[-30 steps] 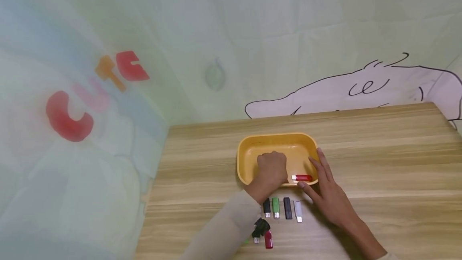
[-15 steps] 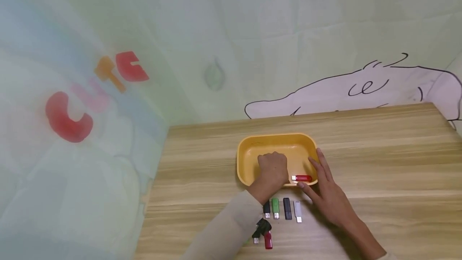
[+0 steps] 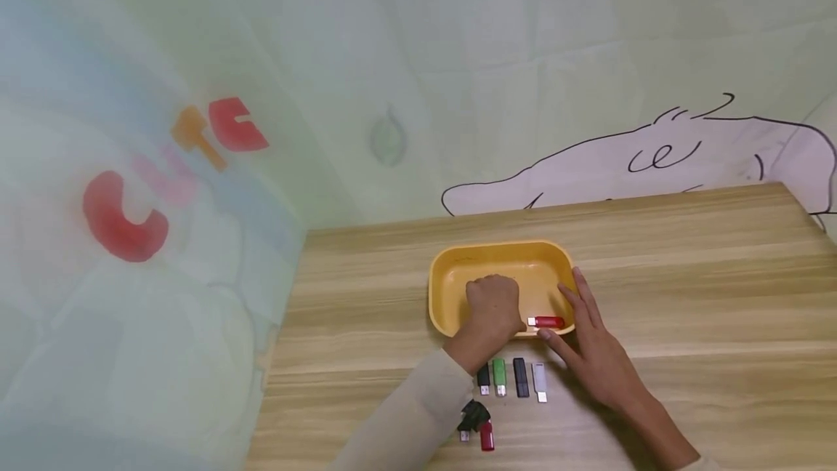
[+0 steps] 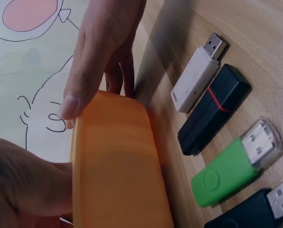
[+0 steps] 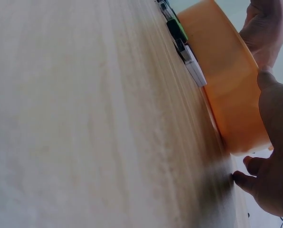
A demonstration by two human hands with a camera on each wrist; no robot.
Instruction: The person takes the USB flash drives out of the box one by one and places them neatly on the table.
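In the head view my left hand [image 3: 492, 305] reaches over the front rim of an orange plastic bin [image 3: 451, 260], knuckles up. Its fingertips are hidden, and a silvery sliver shows under it in the left wrist view; what it holds, I cannot tell. My right hand [image 3: 604, 365] rests at the bin's front right corner, thumb on the front rim and fingers spread fairly straight along the right side. A red USB stick [image 3: 548, 322] lies inside the bin between both hands. Outside, a white USB stick [image 4: 195, 78] and a green USB stick [image 4: 225, 172] lie in a row.
That row also has a black stick with a red band [image 4: 213, 109] and another black USB stick [image 4: 243, 213]. Nearer the front lie a black stick [image 3: 474, 414] and a red stick [image 3: 487, 436], partly beside the left sleeve [image 3: 418, 405]. The wooden table [image 3: 686, 275] meets a printed backdrop.
Both hands stay almost in place over the last second. The left hand shifts only slightly, and the bin and the USB stick inside it look unmoved.
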